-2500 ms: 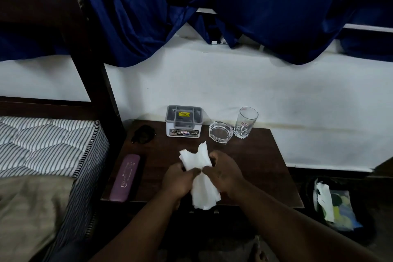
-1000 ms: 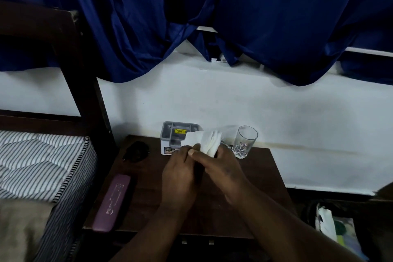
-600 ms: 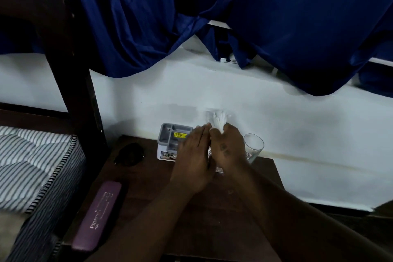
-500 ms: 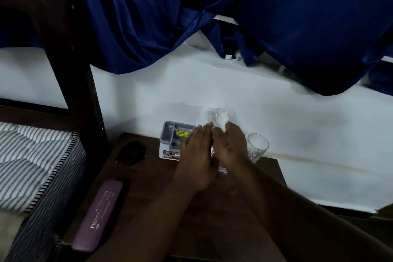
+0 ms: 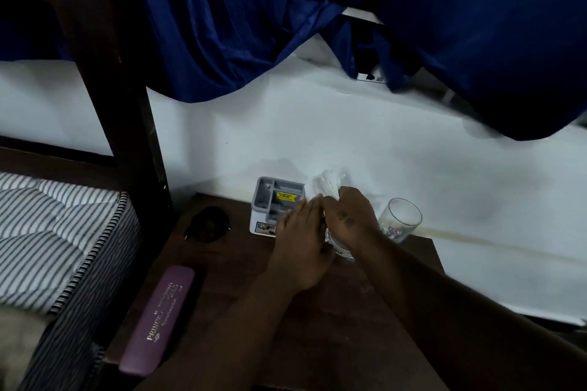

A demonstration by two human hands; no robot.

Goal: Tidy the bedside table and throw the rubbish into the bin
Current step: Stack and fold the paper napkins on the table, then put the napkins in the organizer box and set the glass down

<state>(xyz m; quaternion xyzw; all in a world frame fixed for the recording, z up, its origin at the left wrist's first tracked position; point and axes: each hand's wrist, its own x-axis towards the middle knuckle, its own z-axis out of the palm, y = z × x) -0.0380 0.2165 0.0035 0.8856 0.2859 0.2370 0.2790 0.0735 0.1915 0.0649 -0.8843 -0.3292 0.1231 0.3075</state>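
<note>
At the back of the dark wooden bedside table (image 5: 317, 343), my right hand (image 5: 347, 216) grips a folded white tissue (image 5: 328, 182), whose top sticks up above my fingers. The hand sits over a glass ashtray (image 5: 342, 253), of which only the front edge shows. My left hand (image 5: 300, 244) lies alongside with straight fingers, its fingertips against the tissue and the right hand. Whether the tissue's lower end is inside the ashtray is hidden.
A grey compartment organiser (image 5: 273, 197) stands left of the hands and a drinking glass (image 5: 400, 219) to their right. A black object (image 5: 208, 227) and a purple case (image 5: 158, 317) lie on the table's left side. The striped mattress (image 5: 47, 232) and bed post (image 5: 120, 105) border the left.
The tissue went from loose at the table's front to folded and carried back over the ashtray. In the last half second the hands have hardly moved.
</note>
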